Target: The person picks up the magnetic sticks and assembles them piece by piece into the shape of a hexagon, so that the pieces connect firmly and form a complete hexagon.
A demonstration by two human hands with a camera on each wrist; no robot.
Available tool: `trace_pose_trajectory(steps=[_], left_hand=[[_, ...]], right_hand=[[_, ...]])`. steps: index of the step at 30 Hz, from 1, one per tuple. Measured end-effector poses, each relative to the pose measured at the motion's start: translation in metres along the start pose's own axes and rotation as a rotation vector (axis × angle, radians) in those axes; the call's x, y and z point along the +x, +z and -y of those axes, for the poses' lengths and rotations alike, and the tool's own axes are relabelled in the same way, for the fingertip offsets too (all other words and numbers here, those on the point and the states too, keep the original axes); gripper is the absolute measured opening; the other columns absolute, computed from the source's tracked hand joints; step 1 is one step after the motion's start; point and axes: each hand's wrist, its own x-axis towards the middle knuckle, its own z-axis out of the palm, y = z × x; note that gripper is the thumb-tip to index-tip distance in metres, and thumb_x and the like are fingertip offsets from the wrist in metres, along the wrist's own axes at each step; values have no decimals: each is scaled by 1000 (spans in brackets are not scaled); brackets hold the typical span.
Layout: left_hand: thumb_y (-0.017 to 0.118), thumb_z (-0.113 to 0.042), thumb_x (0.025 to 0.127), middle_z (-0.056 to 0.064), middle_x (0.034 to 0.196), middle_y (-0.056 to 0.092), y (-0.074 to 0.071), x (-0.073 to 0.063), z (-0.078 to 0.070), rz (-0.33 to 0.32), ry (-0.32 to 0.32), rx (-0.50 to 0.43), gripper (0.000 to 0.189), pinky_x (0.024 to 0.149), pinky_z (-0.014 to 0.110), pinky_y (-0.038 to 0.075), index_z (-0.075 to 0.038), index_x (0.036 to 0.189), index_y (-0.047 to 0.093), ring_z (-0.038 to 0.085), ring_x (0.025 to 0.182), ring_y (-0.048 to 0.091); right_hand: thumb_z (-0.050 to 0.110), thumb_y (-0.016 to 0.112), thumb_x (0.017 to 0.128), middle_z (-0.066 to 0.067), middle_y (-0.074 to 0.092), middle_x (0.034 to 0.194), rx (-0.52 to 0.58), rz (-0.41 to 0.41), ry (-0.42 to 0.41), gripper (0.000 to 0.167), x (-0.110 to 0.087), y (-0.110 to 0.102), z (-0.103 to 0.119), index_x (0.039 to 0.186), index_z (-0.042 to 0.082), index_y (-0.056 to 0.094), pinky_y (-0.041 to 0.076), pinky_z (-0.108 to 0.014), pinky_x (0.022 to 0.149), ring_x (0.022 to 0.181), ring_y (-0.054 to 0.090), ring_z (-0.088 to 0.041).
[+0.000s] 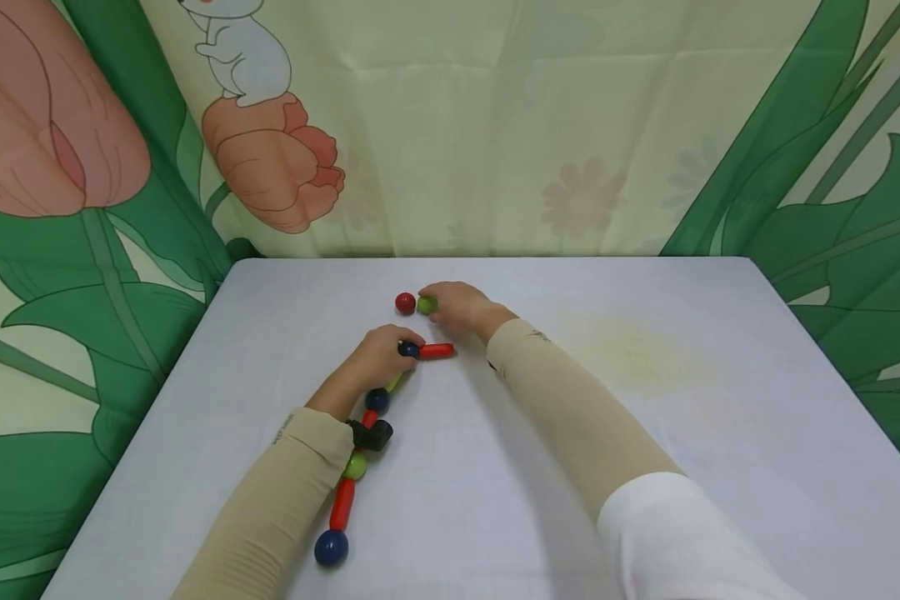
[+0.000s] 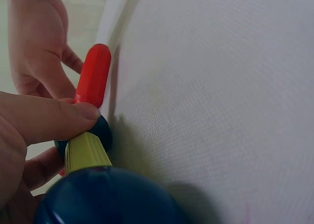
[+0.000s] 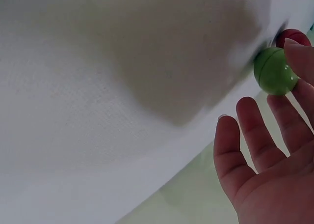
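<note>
On white table [image 1: 645, 433], green ball [image 1: 427, 305], glossy, seamed

So on the surface [image 1: 645, 433] there's a chain of rods and balls [image 1: 348, 483] running from the near left up toward the middle. The left hand [image 1: 378, 354] sits on its far end. Just behind that, the right hand [image 1: 457, 304] touches a loose ball [image 1: 426, 305], with another ball [image 1: 405, 302] right beside it on the left.

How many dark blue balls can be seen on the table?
3. One blue ball ends the chain nearest the camera, one sits beside the left wrist, and one is pinched by the left hand. The arm may hide others.
</note>
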Motion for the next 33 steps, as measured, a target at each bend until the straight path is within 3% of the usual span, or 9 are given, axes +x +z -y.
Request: trace_pose_trajectory(steps=[10, 18, 26, 33], left_hand=[[69, -10, 93, 16, 137, 55, 1, -2, -4, -1, -28, -17, 34, 107, 51, 39, -13, 127, 69, 32, 123, 49], [69, -10, 93, 16, 139, 53, 0, -4, -3, 6, -33, -24, 34, 107, 51, 39, -13, 127, 68, 32, 122, 48], [69, -9, 93, 17, 139, 53, -1, -6, -3, 9, -30, -40, 34, 106, 51, 41, -12, 127, 68, 33, 121, 49], [69, -12, 94, 18, 140, 52, -1, -7, -3, 28, -32, -41, 34, 106, 52, 40, -12, 128, 67, 33, 120, 48]], right_hand=[[11, 60, 96, -15, 56, 131, 0, -20, -13, 41, -23, -2, -22, 137, 10, 61, 37, -38, 108, 123, 50, -29], [13, 67, 94, -10, 63, 127, 73, -8, -23, 40, -60, -1, -37, 133, 7, 63, 38, -36, 107, 122, 53, -26], [8, 68, 91, -9, 65, 119, 124, -12, -59, 37, -82, 6, -38, 127, 4, 64, 43, -35, 99, 110, 55, -24], [5, 64, 91, -11, 61, 116, 75, -15, -98, 37, -92, 12, -33, 128, 6, 66, 44, -33, 90, 101, 53, -24]])
